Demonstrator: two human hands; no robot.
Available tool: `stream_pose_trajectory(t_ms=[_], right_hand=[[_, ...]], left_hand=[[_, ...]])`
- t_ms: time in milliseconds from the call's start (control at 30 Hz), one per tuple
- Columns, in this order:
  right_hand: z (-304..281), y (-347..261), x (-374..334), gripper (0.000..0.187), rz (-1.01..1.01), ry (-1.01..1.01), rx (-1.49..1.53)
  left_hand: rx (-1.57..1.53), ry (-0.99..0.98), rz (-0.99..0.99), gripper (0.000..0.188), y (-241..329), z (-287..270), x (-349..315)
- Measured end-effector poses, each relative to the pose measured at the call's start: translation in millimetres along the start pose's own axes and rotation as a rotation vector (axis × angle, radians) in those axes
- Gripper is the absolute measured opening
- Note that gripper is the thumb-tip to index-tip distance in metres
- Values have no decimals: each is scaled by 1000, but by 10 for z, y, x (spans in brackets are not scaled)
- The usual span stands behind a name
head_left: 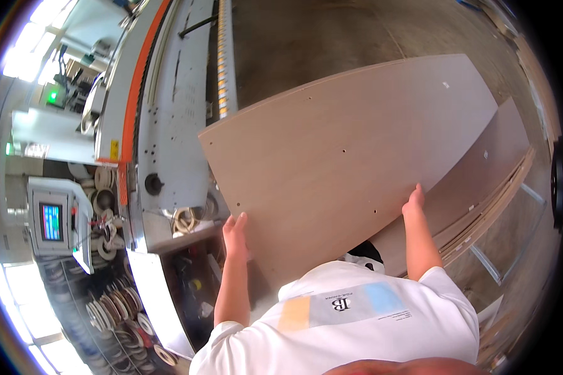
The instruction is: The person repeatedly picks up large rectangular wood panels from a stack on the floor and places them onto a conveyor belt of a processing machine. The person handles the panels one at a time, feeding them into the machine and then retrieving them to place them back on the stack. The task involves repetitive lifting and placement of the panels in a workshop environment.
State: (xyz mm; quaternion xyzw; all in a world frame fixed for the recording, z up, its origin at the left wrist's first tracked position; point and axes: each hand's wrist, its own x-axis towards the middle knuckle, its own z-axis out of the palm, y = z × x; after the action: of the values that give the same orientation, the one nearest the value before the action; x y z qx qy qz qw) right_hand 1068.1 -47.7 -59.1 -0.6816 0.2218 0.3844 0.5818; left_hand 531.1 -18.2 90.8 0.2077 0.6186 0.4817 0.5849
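A large brown panel (344, 137) with small drilled holes is held tilted in front of me, between the machine and a stack. My left hand (234, 234) grips its left edge near the lower corner, thumb on the upper face and the other fingers partly hidden. At the near long edge, my right hand (414, 201) is closed on the panel, its fingers mostly out of sight underneath. The panel's far left corner reaches the machine's side rail (224, 69). Under its right end lies another brown panel (481, 153), on top of the stack.
To the left runs a long machine (175, 119) with an orange stripe. A control box with a lit screen (52, 222) stands beside it, above rolls of edge strip (116, 306). At the right, stacked panels (491, 209) rest by a metal frame (485, 264).
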Motion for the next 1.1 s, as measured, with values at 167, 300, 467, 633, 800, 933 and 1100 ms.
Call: stream_pose_trajectory(t_ms=[167, 300, 467, 633, 800, 933, 1100], right_hand=[[-11, 765, -787, 62, -12, -37, -14], [138, 1482, -1870, 59, 139, -118, 3], [58, 2467, -2502, 55, 338, -305, 7], [174, 2927, -3292, 51, 506, -411, -273], [136, 3160, -3394, 46, 619, -488, -480], [205, 3295, -3240, 46, 600, -505, -600], [55, 3374, -2965, 50, 636, -620, -678]], left_hand=[[129, 91, 109, 15, 118, -1145, 74], [220, 133, 163, 27, 220, -2541, 243], [792, 404, 211, 58, 811, -3862, 331], [1122, 481, 219, 73, 1403, -4784, 506], [858, 419, 144, 60, 1635, -4987, 568], [1255, 626, 383, 53, 1323, -5047, 539], [1679, 796, 881, 60, 637, -4112, 93]])
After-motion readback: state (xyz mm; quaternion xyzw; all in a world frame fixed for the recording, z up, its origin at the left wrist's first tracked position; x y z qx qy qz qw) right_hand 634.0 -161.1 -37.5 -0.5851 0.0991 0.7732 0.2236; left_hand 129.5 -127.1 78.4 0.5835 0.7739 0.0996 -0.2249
